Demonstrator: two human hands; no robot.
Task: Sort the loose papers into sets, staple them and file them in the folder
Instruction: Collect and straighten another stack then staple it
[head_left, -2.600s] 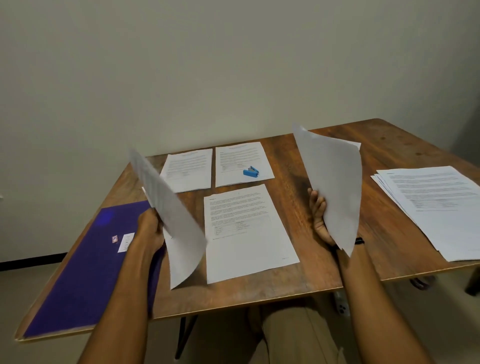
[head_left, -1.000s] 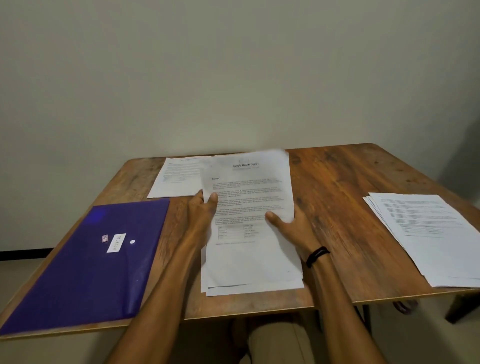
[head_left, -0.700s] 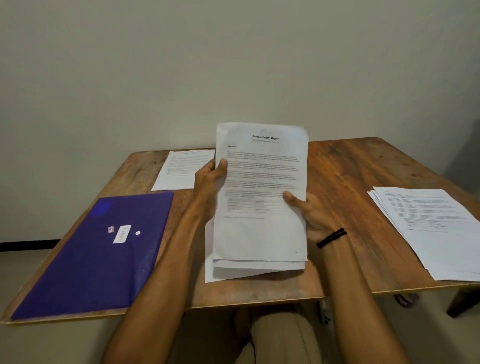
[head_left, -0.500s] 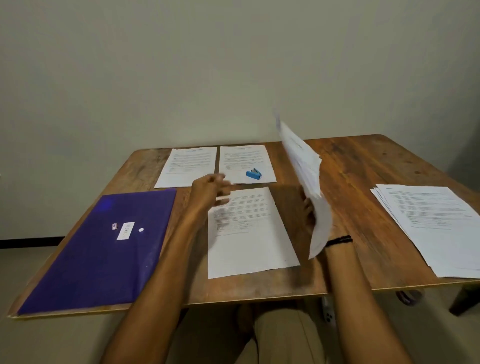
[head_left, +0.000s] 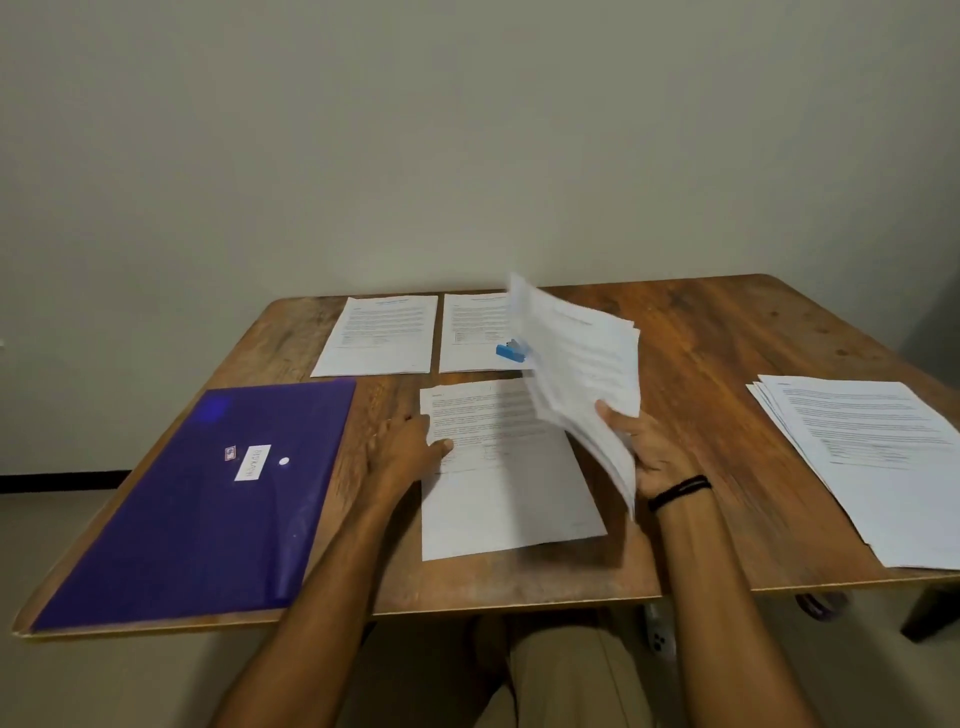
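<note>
My right hand (head_left: 644, 449) grips a small bundle of printed sheets (head_left: 582, 374), tilted up above the table's middle. One printed sheet (head_left: 509, 478) lies flat in front of me, and my left hand (head_left: 410, 449) rests on its left edge with the thumb on the paper. Two more sheets lie side by side at the back, the left sheet (head_left: 382, 335) and the right sheet (head_left: 475, 332). A small blue stapler (head_left: 510, 352) sits on the right one, partly behind the raised bundle. The purple folder (head_left: 208, 499) lies shut at the left.
A fanned stack of papers (head_left: 878, 457) lies at the right edge of the wooden table (head_left: 727, 343). A pale wall stands right behind the table. My knees show below the front edge.
Both hands had gathered the papers and lifted them upright. Since then my left hand let go and dropped to the sheet left on the table, while my right hand swung the bundle rightward.
</note>
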